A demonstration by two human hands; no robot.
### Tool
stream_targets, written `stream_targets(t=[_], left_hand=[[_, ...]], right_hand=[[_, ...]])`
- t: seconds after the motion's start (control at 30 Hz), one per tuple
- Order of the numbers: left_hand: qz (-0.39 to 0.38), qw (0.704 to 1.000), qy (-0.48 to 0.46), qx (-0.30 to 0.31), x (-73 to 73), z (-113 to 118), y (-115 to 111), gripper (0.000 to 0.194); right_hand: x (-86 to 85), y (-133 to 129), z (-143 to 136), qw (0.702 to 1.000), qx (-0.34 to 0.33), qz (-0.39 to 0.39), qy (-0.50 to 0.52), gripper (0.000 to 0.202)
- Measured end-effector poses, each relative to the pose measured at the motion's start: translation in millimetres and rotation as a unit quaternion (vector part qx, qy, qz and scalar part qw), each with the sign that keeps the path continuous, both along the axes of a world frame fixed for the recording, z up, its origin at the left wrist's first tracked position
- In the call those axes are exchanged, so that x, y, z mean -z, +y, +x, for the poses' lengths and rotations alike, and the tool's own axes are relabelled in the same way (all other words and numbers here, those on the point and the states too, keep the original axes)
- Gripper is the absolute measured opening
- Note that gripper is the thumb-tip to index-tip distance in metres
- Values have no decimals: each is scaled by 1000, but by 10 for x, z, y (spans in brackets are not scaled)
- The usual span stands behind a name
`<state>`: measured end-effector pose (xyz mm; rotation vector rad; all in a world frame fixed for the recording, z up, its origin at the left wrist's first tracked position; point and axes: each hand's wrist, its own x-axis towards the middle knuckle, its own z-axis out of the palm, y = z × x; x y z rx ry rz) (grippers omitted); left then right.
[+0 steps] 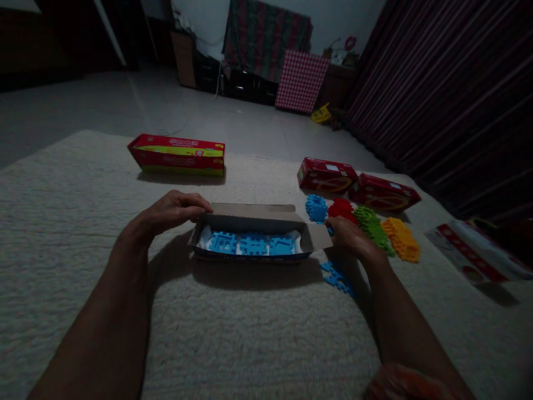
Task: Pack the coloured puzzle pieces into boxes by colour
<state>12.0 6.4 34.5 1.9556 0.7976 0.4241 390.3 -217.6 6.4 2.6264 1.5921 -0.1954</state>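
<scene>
The right hand (353, 236) partly covers a blue piece (330, 229).

The person's bare left forearm (106, 303) rises from the lower left, slanting inward; the bare right forearm (406, 308) slants inward from the lower right. The left wrist (137, 233) is sharply bent, turning the left hand (177, 208) across toward the right hand (350, 236), its fingers pointing inward and bunched. The right wrist (377, 261) looks straighter, and that hand reaches forward and inward, its fingers curled and partly hidden. The hands are well apart, the left slightly farther forward; how tightly either closes cannot be told.
</scene>
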Motion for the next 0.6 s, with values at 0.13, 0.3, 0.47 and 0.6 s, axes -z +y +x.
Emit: stream_targets(t=[0.13,0.3,0.47,0.6], left_hand=[[19,1000,11,-1,-16,-5,5,21],[-1,1000,0,-5,3,-3,13,20],[-8,1000,-13,-7,24,-1,18,18],[-12,1000,-19,-8,-2,2,-1,17]], right_hand=[[-24,39,40,999,-11,-23,20,26],[-321,-63,163,999,8,47,-22,18],[-742,-123,-243,961,-129,246,-1,27],[-805,56,-931,917,-305,225,124,22]])
